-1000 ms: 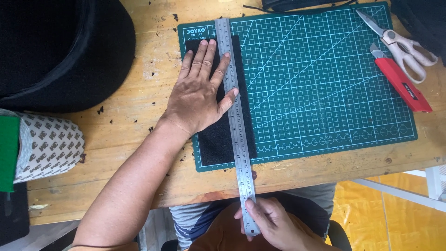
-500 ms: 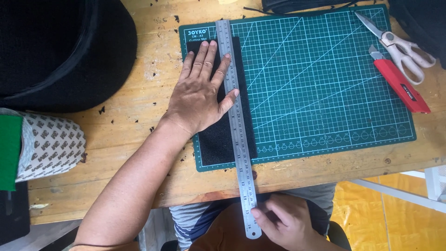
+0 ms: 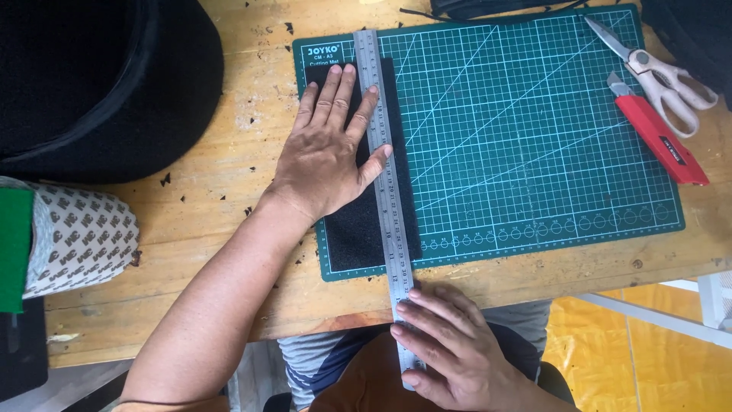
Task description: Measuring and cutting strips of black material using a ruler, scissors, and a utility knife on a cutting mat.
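Far left there's a big black fabric mound (image 3: 91,84) and a white patterned roll (image 3: 80,240) on the wooden surface (image 3: 221,198). The left hand (image 3: 328,152) lies flat, fingers spread, pressing a black felt rectangle (image 3: 358,221) onto the green gridded cutting mat (image 3: 518,137). A long steel ruler (image 3: 383,175) runs down the felt; the right hand (image 3: 450,355) pinches its near end past the surface edge. Off right: pale-handled scissors (image 3: 659,72) and a red utility knife (image 3: 659,141).

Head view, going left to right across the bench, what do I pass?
Patterned roll → left hand on black strip → steel ruler → green cutting mat → red utility knife → scissors.
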